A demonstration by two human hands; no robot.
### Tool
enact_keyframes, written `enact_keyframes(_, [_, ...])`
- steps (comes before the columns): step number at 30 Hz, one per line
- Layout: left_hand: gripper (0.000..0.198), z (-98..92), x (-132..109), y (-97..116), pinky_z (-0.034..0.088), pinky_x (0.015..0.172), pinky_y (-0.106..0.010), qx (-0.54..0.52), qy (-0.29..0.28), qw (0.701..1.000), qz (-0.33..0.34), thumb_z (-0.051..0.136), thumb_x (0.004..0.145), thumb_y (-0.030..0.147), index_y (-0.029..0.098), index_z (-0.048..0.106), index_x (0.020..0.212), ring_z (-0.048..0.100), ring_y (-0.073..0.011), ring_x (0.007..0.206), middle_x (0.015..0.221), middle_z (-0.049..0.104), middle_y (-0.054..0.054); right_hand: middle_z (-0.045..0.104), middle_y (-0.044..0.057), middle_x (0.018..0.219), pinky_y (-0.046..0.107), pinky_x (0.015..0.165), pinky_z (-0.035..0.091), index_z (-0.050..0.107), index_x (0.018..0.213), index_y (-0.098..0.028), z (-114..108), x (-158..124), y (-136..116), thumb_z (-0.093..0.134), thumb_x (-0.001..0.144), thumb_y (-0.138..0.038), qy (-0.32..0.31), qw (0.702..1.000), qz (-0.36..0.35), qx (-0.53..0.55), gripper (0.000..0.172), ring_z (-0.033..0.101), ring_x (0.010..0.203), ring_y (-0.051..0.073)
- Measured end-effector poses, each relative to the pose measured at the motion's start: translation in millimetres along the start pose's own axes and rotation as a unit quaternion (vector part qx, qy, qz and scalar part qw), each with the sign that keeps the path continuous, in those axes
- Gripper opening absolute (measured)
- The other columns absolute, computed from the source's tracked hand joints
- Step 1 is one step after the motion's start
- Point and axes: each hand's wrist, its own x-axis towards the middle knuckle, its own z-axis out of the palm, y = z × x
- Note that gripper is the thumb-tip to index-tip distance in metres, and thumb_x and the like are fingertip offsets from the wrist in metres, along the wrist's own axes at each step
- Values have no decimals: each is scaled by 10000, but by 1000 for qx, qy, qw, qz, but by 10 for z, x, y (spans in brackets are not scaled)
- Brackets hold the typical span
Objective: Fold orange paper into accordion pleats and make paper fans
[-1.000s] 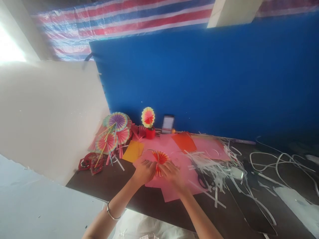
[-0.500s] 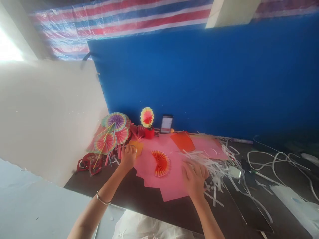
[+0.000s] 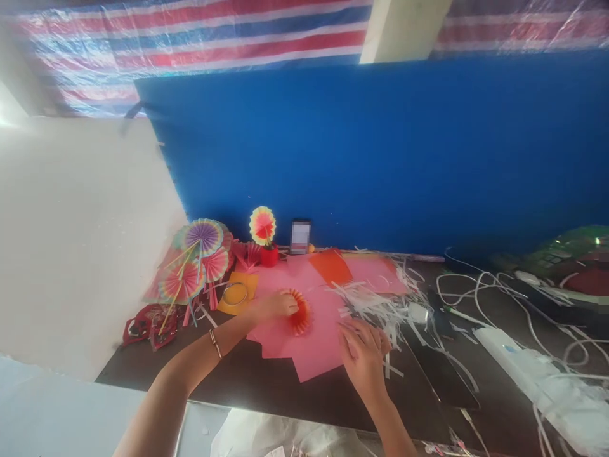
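Note:
A red-orange pleated paper fan (image 3: 301,316) with a pale edge lies on overlapping pink paper sheets (image 3: 314,362). My left hand (image 3: 280,306) reaches over the fan's left part, its fingertips at the folds; whether they grip it is too blurred to tell. Over the right side of the pink paper, beside the white paper strips (image 3: 366,303), is my right hand (image 3: 364,346), fingers apart and holding nothing. A silver ring-shaped item (image 3: 235,293) rests on a yellow sheet (image 3: 250,283) to the left.
Round paper fans on sticks (image 3: 202,236) stand at the left, near a red pot (image 3: 269,256) holding another fan. A blurred-out upright device (image 3: 300,237) is at the back. White cables (image 3: 480,279) and a white power strip (image 3: 514,358) lie at the right.
My left hand has moved right, from the yellow sheet to the pleated fan, uncovering the silver ring. My right hand stays by the strips. The whole view has shifted.

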Motion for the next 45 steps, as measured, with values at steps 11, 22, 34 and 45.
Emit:
enact_keyframes(11, [151,-303,129,193,484,723,-291,-519,168,743,-387,605,765,297,156,622,815,616,-163,765,826,658,-61,679,68,873,363,761,519,672,860,-200,-37,-8,-40,638,759,-332,-69,863,331,374,169,638,825,222])
enact_keyframes(22, [298,-423,150,584,449,833,-358,-841,142,392,-345,736,659,293,91,649,860,607,-194,837,889,643,-115,674,5,865,264,657,522,669,909,-247,310,348,-280,759,633,-237,-74,592,428,678,290,632,737,145])
enact_keyframes(34, [281,-278,300,772,412,779,-284,-811,220,445,-308,766,603,278,122,607,774,580,-147,771,812,644,-58,644,-30,748,169,600,538,663,906,-244,477,259,-196,748,629,-108,-46,425,498,754,320,613,652,79])
enact_keyframes(45, [343,-176,348,869,414,617,-231,-690,321,566,-316,644,718,463,178,464,785,526,-101,657,735,549,10,661,-40,833,156,609,541,648,966,-279,428,216,-127,754,624,-158,-46,496,479,723,378,632,703,82])
